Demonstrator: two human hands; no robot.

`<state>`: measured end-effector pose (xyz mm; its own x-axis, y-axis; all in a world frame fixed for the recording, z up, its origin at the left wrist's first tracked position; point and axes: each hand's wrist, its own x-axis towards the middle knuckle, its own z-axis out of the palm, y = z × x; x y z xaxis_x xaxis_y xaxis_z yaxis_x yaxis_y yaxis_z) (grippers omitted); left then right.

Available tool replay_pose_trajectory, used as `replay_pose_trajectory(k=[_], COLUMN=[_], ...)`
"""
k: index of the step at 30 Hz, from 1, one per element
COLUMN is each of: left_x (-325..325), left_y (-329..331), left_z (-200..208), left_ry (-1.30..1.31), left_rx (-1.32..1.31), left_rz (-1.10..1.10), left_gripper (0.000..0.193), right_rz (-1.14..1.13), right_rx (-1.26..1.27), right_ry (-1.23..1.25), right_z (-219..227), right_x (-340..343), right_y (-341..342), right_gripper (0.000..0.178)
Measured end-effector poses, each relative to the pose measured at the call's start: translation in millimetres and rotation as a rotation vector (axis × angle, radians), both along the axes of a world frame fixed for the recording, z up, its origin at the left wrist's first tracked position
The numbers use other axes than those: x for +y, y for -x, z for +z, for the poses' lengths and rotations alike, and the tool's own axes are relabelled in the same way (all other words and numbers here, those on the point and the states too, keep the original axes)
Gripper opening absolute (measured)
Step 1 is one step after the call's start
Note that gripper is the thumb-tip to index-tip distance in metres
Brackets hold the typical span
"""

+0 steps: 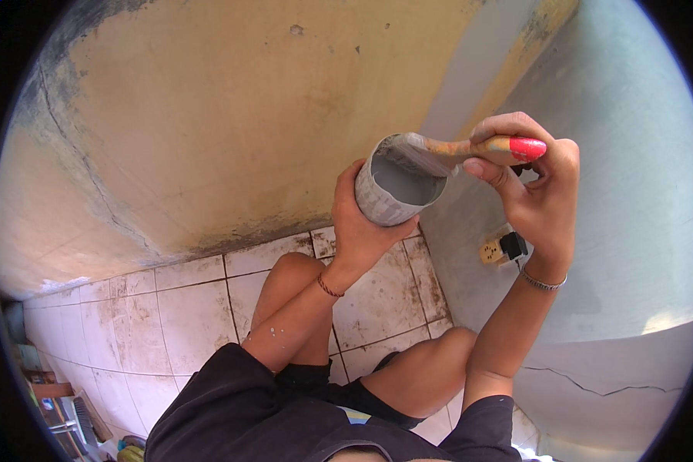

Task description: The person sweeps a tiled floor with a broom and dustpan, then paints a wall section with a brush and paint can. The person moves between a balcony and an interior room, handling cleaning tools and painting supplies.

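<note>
My left hand (pixel 363 239) is wrapped round a paint-smeared cup (pixel 385 206), tilted so that its mouth faces me. Grey paint (pixel 402 183) lies inside it. A paintbrush (pixel 450 148) with a wooden, red-tipped handle is pinched between the thumb and fingers of my right hand (pixel 527 169). Its grey-coated head rests at the cup's far rim, with the bristles partly inside the mouth. Behind the cup, the yellowish wall (pixel 231 115) carries a grey painted strip (pixel 473 65) near the corner.
The right wall (pixel 616 192) is grey, with a crack low down. On it sits a power outlet (pixel 491 250) with a black plug (pixel 513 246). Stained white tiles (pixel 192 308) cover the floor around my bent knees. Assorted items, including a dark brush-like object (pixel 90 420), lie at the lower left.
</note>
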<state>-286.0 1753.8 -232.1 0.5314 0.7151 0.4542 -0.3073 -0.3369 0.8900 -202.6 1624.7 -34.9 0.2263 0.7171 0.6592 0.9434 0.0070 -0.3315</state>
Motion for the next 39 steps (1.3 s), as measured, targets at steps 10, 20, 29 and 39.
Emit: replay_pose_trajectory(k=[10, 20, 29, 39], left_x=[-1, 0, 2, 2], left_y=[1, 0, -2, -2], left_z=[2, 0, -1, -1], left_ry=[-0.015, -0.01, 0.003, -0.018], left_rx=[-0.01, 0.024, 0.025, 0.024], left_rz=[0.005, 0.018, 0.031, 0.04], left_gripper=[0.09, 0.09, 0.091, 0.091], right_rz=[-0.011, -0.044, 0.031, 0.052], right_rx=[-0.025, -0.105, -0.181, -0.159], right_ry=[0.033, 0.063, 0.004, -0.012], right_z=[1, -1, -7, -8], right_x=[-3, 2, 9, 10], right_y=[0, 7, 9, 9], right_gripper=[0.023, 0.021, 0.021, 0.024])
